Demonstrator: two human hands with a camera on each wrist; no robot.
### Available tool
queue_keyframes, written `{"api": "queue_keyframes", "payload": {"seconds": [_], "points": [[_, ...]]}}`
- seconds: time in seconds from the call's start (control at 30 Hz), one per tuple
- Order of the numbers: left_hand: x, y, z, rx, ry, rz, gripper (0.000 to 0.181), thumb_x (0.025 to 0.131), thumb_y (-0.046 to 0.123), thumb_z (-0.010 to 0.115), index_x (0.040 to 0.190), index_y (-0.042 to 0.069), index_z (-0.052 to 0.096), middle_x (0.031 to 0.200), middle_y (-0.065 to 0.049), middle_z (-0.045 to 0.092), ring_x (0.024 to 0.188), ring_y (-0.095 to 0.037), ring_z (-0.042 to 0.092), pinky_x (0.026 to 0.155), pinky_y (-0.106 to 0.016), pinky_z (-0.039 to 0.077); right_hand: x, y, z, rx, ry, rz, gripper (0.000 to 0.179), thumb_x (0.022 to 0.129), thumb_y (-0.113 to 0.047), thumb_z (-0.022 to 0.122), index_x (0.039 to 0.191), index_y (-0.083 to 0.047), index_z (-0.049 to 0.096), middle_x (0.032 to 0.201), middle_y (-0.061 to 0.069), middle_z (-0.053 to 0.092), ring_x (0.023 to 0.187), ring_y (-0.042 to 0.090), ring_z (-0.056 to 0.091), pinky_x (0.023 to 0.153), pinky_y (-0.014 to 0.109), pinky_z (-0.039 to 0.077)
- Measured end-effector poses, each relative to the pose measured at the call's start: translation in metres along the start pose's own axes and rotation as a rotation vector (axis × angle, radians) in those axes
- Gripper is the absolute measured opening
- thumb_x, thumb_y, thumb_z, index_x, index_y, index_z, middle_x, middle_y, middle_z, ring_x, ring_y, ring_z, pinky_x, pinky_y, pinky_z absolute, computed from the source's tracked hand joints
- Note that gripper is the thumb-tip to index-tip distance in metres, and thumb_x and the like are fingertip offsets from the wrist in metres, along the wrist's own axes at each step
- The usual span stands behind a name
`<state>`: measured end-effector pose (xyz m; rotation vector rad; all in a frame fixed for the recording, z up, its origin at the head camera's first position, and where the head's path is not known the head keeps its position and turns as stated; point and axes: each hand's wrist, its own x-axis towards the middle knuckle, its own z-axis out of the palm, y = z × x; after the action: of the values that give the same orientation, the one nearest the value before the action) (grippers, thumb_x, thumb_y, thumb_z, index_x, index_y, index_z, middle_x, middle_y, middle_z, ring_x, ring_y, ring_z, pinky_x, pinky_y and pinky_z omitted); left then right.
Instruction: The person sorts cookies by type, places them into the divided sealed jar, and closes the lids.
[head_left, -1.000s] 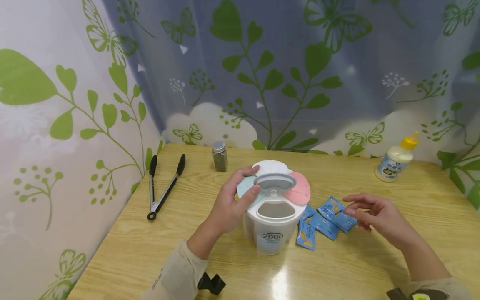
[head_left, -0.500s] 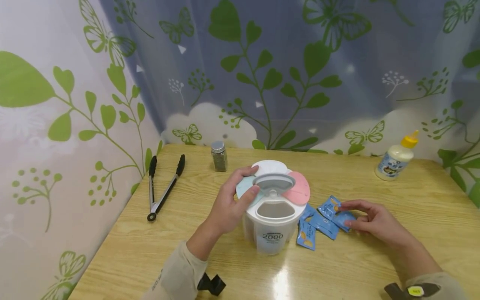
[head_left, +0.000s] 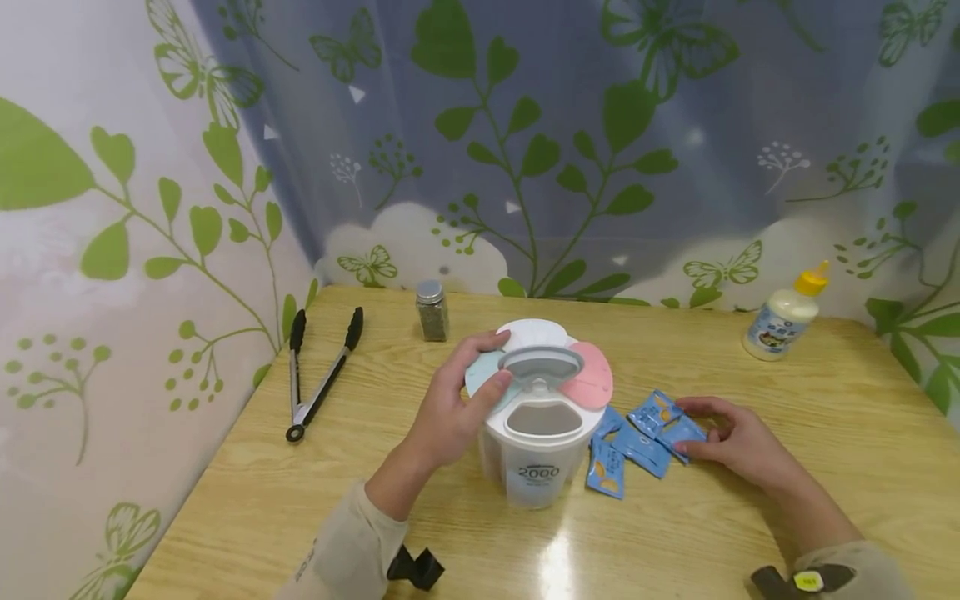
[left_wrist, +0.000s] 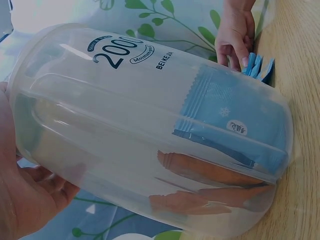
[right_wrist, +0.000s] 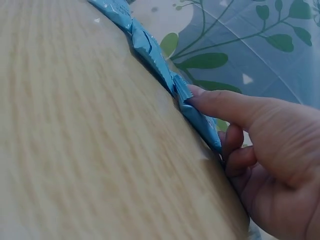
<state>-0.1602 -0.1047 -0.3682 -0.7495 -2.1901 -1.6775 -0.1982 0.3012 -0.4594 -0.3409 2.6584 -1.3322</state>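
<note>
Left to right on a table [head_left: 247, 517]: tongs [head_left: 326, 383], a jar [head_left: 432, 315] near the back, a container [head_left: 538, 446] with sachets [left_wrist: 230, 117] inside, 5 packets [head_left: 642, 451] just beside it, and a bottle [head_left: 780, 325] behind the packets.

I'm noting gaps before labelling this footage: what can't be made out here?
Head view: fine print on the blue packets and the yellow-capped bottle, too small.
Head view: what lies under the pink lid, which covers it.
Left wrist view: part of the left hand, cut off by the left edge.
Right wrist view: the right hand's wrist, beyond the right edge.
</note>
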Motion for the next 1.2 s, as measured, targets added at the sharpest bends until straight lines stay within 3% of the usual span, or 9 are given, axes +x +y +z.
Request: {"api": "queue_keyframes", "payload": {"seconds": [0.13, 0.47, 0.7, 0.93, 1.0, 1.1, 1.2], "points": [[0.000, -0.001, 0.000, -0.001, 0.001, 0.006, 0.043, 0.100, 0.026, 0.058, 0.136, 0.004, 0.054, 0.146, -0.011, 0.055, 0.143, -0.027, 0.043, 0.118, -0.048, 0.035, 0.001, 0.000, -0.001, -0.050, 0.014, -0.001, 0.062, 0.083, -0.026, 0.082, 0.134, -0.004, 0.058, 0.123, 0.023, 0.062, 0.063, 0.007, 0.046, 0.055, 0.024, 0.042], [0.000, -0.001, 0.001, -0.006, 0.001, 0.002, 0.042, 0.100, 0.024, 0.057, 0.136, 0.004, 0.053, 0.147, -0.011, 0.054, 0.143, -0.026, 0.043, 0.117, -0.048, 0.036, 0.000, -0.001, -0.001, -0.083, -0.003, 0.036, 0.046, 0.082, -0.029, 0.083, 0.115, -0.003, 0.064, 0.087, 0.004, 0.053, 0.061, 0.006, 0.042, 0.053, 0.025, 0.038], [0.000, -0.002, 0.001, -0.013, 0.003, -0.005, 0.043, 0.100, 0.025, 0.057, 0.136, 0.003, 0.053, 0.147, -0.012, 0.053, 0.143, -0.027, 0.043, 0.116, -0.047, 0.037, -0.002, 0.003, -0.002, -0.002, -0.011, 0.045, 0.040, 0.084, -0.024, 0.081, 0.106, -0.001, 0.058, 0.074, -0.005, 0.048, 0.056, 0.005, 0.041, 0.051, 0.025, 0.040], [0.000, -0.001, 0.001, -0.017, 0.001, -0.014, 0.043, 0.099, 0.024, 0.057, 0.136, 0.003, 0.053, 0.147, -0.012, 0.053, 0.142, -0.027, 0.044, 0.115, -0.047, 0.038, -0.002, 0.009, -0.007, 0.086, -0.044, 0.040, 0.034, 0.093, -0.026, 0.072, 0.116, -0.003, 0.063, 0.093, -0.010, 0.063, 0.055, 0.006, 0.046, 0.049, 0.027, 0.045], [0.000, -0.001, 0.001, -0.019, -0.004, -0.015, 0.042, 0.099, 0.023, 0.057, 0.137, 0.003, 0.053, 0.148, -0.012, 0.052, 0.143, -0.027, 0.044, 0.115, -0.048, 0.038, -0.003, 0.008, -0.009, 0.149, -0.075, 0.050, 0.031, 0.095, -0.025, 0.068, 0.118, -0.004, 0.065, 0.080, -0.013, 0.060, 0.051, 0.004, 0.041, 0.046, 0.027, 0.042], [-0.001, -0.001, 0.000, -0.020, -0.011, -0.022, 0.042, 0.099, 0.022, 0.056, 0.137, 0.004, 0.052, 0.148, -0.011, 0.052, 0.143, -0.027, 0.043, 0.115, -0.049, 0.038, -0.003, 0.003, -0.011, 0.242, -0.125, 0.050, 0.022, 0.098, -0.021, 0.064, 0.116, -0.010, 0.070, 0.059, -0.013, 0.045, 0.046, 0.002, 0.033, 0.040, 0.027, 0.035], [0.000, -0.001, 0.000, -0.013, -0.013, -0.014, 0.042, 0.099, 0.022, 0.056, 0.137, 0.004, 0.052, 0.148, -0.011, 0.052, 0.143, -0.027, 0.043, 0.115, -0.049, 0.038, -0.004, -0.004, -0.011, 0.282, -0.162, 0.023, 0.018, 0.100, -0.018, 0.060, 0.115, -0.012, 0.070, 0.055, -0.014, 0.039, 0.046, 0.001, 0.032, 0.039, 0.027, 0.033]]}}
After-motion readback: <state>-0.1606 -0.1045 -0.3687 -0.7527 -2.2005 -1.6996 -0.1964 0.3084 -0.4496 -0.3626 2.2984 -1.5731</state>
